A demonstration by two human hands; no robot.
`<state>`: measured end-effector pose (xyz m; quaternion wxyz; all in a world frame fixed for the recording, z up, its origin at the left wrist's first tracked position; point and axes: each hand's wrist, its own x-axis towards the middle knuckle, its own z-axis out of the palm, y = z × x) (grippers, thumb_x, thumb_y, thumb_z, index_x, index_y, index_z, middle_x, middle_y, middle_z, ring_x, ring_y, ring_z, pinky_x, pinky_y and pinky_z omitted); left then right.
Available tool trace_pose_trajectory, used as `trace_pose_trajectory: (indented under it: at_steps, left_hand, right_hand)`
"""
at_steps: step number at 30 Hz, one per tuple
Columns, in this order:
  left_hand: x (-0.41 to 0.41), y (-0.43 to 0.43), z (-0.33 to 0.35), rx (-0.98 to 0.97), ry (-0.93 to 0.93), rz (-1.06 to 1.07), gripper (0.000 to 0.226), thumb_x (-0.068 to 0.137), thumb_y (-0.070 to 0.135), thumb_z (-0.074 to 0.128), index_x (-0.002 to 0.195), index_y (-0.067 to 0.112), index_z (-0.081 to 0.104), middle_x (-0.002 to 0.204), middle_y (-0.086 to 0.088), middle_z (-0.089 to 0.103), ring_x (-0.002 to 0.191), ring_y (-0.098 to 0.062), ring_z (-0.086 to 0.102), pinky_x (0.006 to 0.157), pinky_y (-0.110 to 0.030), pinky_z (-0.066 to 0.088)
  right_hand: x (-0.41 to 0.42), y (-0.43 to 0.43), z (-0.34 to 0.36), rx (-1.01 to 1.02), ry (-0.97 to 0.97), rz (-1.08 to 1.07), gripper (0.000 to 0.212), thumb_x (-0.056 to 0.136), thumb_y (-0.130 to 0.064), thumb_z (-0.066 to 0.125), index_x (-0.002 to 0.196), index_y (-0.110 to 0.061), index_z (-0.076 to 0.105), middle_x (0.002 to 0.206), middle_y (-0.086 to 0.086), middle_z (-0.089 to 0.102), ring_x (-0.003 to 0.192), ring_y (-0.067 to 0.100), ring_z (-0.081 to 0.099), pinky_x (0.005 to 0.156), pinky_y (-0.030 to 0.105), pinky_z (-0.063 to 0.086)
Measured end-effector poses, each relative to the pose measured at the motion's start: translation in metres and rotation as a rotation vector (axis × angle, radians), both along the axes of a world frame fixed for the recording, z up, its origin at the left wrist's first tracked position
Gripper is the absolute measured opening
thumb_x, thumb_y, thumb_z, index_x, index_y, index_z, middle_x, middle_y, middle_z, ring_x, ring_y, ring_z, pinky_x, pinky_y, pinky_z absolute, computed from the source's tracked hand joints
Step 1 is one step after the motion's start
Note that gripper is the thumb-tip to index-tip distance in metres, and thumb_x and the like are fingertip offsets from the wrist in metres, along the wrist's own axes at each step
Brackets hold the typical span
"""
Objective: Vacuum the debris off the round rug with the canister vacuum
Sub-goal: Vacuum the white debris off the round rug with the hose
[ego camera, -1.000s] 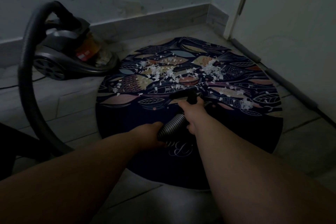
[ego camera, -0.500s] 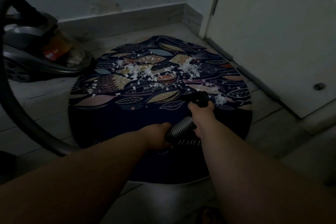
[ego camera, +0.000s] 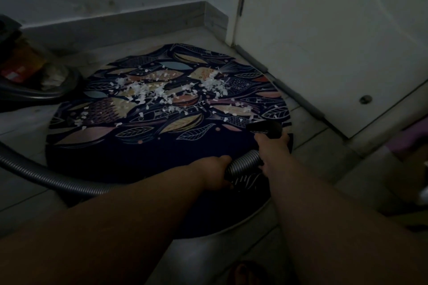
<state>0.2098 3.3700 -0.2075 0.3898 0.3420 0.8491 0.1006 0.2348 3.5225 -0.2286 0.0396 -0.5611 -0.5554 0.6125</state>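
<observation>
Dim room. Round rug [ego camera: 111, 159] on tiled floor; all places given rel. to it.

L grip [ego camera: 217, 172]: fingers curled round the ribbed hose [ego camera: 243, 163], over rug's near-right part. R grip [ego camera: 273, 148]: just ahead of L, wrapped round the hose's front end where the black nozzle [ego camera: 266, 128] starts. Nozzle sits at rug's right rim, low over the pile; can't tell if it touches.

Debris [ego camera: 148, 90]: white flecks spread over rug's far half, thickest at centre-far & far-right. Main heap lies well beyond & left of both grips; a few stray flecks just past the nozzle. Rug's near half is dark, w/ hardly any flecks.

Behind L grip the hose passes under the forearm & off rug's near-left edge. Canister vacuum [ego camera: 27, 76] stands off rug's far-left edge, partly out of frame. White door [ego camera: 324, 41] past right edge.
</observation>
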Motion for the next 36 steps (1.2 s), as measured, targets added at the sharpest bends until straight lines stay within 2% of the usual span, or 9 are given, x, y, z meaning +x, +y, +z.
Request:
trace_pose_trajectory:
  at_steps: [5, 9, 21, 27, 31, 36]
  left_hand:
    - [0.001, 0.026, -0.004, 0.005, 0.038, -0.037, 0.059, 0.087, 0.033, 0.063, 0.136, 0.018, 0.034, 0.13, -0.01, 0.052, 0.116, -0.027, 0.053, 0.091, -0.033, 0.043]
    - [0.001, 0.042, -0.001, 0.011, 0.031, -0.049, 0.058, 0.087, 0.03, 0.063, 0.137, 0.018, 0.035, 0.13, -0.009, 0.052, 0.115, -0.026, 0.053, 0.091, -0.033, 0.044]
    - [0.005, 0.072, -0.001, 0.036, 0.049, -0.104, 0.053, 0.088, 0.029, 0.062, 0.134, 0.016, 0.037, 0.128, -0.009, 0.053, 0.114, -0.026, 0.054, 0.086, -0.032, 0.042]
    - [0.003, 0.085, -0.003, 0.03, 0.049, -0.114, 0.057, 0.088, 0.027, 0.062, 0.137, 0.015, 0.035, 0.131, -0.009, 0.052, 0.117, -0.026, 0.053, 0.093, -0.036, 0.043]
    - [-0.001, 0.092, -0.005, 0.009, 0.048, -0.12, 0.059, 0.088, 0.025, 0.062, 0.139, 0.016, 0.033, 0.133, -0.011, 0.05, 0.118, -0.027, 0.052, 0.096, -0.038, 0.044]
    - [-0.009, 0.099, -0.009, 0.008, 0.059, -0.121, 0.059, 0.089, 0.026, 0.061, 0.139, 0.015, 0.033, 0.133, -0.012, 0.05, 0.118, -0.028, 0.052, 0.098, -0.04, 0.045]
  right_hand:
    - [0.007, 0.024, -0.001, 0.052, 0.029, -0.047, 0.081, 0.092, -0.023, 0.061, 0.154, -0.032, 0.008, 0.116, 0.011, 0.045, 0.078, 0.027, 0.053, 0.082, 0.048, 0.054]
    - [0.009, 0.037, -0.001, 0.054, 0.039, -0.095, 0.081, 0.092, -0.024, 0.063, 0.153, -0.033, 0.011, 0.139, 0.016, 0.044, 0.097, 0.035, 0.057, 0.087, 0.056, 0.054]
    - [0.023, 0.068, -0.005, 0.082, 0.053, -0.164, 0.082, 0.092, -0.026, 0.063, 0.155, -0.029, 0.011, 0.145, 0.017, 0.04, 0.116, 0.039, 0.051, 0.097, 0.055, 0.049]
    - [0.022, 0.08, -0.007, 0.093, 0.043, -0.212, 0.08, 0.092, -0.03, 0.063, 0.153, -0.026, 0.012, 0.144, 0.019, 0.041, 0.116, 0.038, 0.051, 0.098, 0.052, 0.049]
    - [0.017, 0.085, -0.008, 0.082, 0.045, -0.244, 0.074, 0.091, -0.034, 0.063, 0.149, -0.026, 0.016, 0.139, 0.019, 0.043, 0.103, 0.034, 0.051, 0.095, 0.052, 0.051]
    - [0.008, 0.09, -0.01, 0.075, 0.062, -0.239, 0.07, 0.091, -0.037, 0.062, 0.145, -0.027, 0.018, 0.133, 0.02, 0.045, 0.099, 0.035, 0.053, 0.091, 0.053, 0.053]
